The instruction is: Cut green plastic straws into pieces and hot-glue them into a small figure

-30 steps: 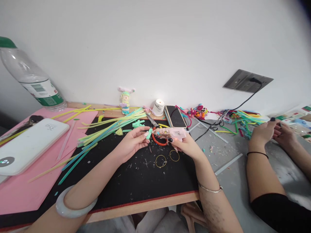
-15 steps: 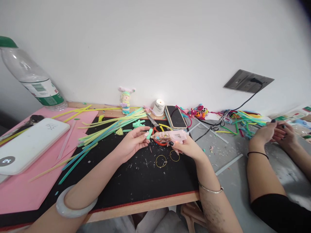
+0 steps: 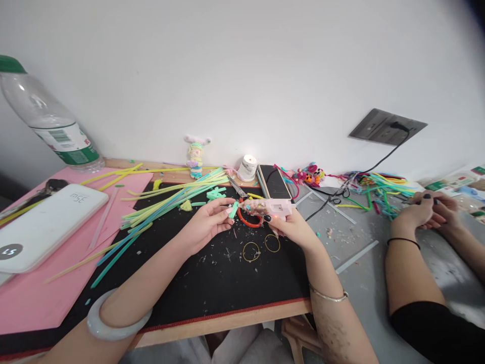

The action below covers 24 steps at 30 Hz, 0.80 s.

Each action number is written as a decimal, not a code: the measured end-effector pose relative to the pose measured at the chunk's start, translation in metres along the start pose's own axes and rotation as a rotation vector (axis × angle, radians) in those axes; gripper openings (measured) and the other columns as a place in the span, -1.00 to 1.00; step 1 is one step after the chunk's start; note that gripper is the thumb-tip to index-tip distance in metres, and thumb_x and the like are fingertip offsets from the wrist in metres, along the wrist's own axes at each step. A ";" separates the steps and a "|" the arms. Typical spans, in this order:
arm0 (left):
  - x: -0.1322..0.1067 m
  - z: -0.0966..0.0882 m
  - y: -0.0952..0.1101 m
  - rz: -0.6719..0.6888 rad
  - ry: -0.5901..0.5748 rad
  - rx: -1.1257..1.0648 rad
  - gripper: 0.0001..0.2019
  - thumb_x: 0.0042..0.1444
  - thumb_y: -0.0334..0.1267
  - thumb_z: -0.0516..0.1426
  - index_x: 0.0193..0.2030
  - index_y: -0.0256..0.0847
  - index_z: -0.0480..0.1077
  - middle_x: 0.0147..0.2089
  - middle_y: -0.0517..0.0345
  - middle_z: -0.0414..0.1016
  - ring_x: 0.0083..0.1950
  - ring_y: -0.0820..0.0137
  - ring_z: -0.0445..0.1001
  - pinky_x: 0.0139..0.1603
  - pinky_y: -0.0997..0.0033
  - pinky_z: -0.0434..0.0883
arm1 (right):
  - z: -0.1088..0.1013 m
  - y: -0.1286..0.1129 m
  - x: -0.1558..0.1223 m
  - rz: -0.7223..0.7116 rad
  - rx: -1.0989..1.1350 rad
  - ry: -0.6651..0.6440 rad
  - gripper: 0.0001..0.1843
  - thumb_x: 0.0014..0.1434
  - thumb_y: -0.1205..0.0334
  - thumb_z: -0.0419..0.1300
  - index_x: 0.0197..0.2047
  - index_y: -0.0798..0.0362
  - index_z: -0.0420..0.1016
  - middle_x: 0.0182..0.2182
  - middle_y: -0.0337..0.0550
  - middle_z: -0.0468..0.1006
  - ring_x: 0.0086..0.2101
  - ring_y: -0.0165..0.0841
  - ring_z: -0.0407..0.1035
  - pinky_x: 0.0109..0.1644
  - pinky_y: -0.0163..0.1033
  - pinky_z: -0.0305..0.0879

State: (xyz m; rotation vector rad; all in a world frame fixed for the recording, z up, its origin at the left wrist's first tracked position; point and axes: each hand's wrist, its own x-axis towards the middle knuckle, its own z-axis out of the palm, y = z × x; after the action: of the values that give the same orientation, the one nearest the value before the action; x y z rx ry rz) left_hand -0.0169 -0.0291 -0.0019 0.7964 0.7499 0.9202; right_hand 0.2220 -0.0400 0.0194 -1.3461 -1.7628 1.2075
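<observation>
My left hand (image 3: 212, 221) pinches a short green pipe cleaner piece (image 3: 234, 209) between thumb and fingers. My right hand (image 3: 290, 227) is wrapped round the handle of a pale pink glue gun (image 3: 269, 207), whose nozzle points left and meets or nearly meets the green piece. Behind and below the gun lie scissors with orange handles (image 3: 248, 220), partly covered by it. Two thin yellowish rings (image 3: 250, 252) rest on the black mat (image 3: 212, 283) under my hands. Several cut green pieces (image 3: 215, 193) lie beyond my left hand.
Yellow, green and blue pipe cleaners (image 3: 170, 199) spread left of my hands. A small doll (image 3: 195, 156), a white cup (image 3: 248, 168) and a phone (image 3: 275, 182) line the wall. A timer-like white device (image 3: 56, 222) and a bottle (image 3: 56, 121) stand left. Another person's hands (image 3: 428, 210) work at right.
The glue gun has tilted to a more level position, its nozzle coming closer to the green piece. My left hand stays nearly still. The other person's hands have shifted slightly.
</observation>
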 end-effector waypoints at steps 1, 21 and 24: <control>0.000 0.000 0.000 0.000 -0.001 -0.002 -0.67 -0.03 -0.35 0.23 -0.07 -0.16 0.41 -0.27 0.15 0.39 -0.36 0.56 0.38 -0.28 0.53 0.39 | 0.000 0.000 0.000 0.003 -0.003 0.006 -0.59 0.10 -0.04 0.14 -0.18 0.16 0.41 -0.67 -0.31 0.27 -0.66 -0.53 0.08 -0.63 -0.40 0.00; 0.000 0.000 -0.001 -0.002 -0.007 0.016 -0.69 -0.01 -0.34 0.22 -0.08 -0.15 0.41 -0.25 0.17 0.38 -0.35 0.57 0.38 -0.27 0.53 0.38 | -0.001 0.000 0.000 -0.010 -0.009 0.014 -0.64 0.11 -0.01 0.13 -0.24 0.16 0.42 -0.68 -0.31 0.26 -0.65 -0.52 0.10 -0.62 -0.39 0.01; 0.000 0.000 -0.001 -0.001 -0.005 0.010 -0.69 -0.02 -0.34 0.23 -0.08 -0.15 0.41 -0.27 0.18 0.37 -0.37 0.59 0.37 -0.28 0.55 0.37 | 0.000 0.000 0.000 -0.006 0.001 0.008 -0.65 0.11 0.00 0.13 -0.26 0.16 0.41 -0.68 -0.31 0.27 -0.66 -0.53 0.10 -0.62 -0.40 0.01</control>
State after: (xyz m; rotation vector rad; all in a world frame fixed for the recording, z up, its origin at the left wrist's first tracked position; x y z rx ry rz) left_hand -0.0167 -0.0293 -0.0024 0.8071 0.7509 0.9141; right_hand 0.2225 -0.0398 0.0191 -1.3419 -1.7593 1.1981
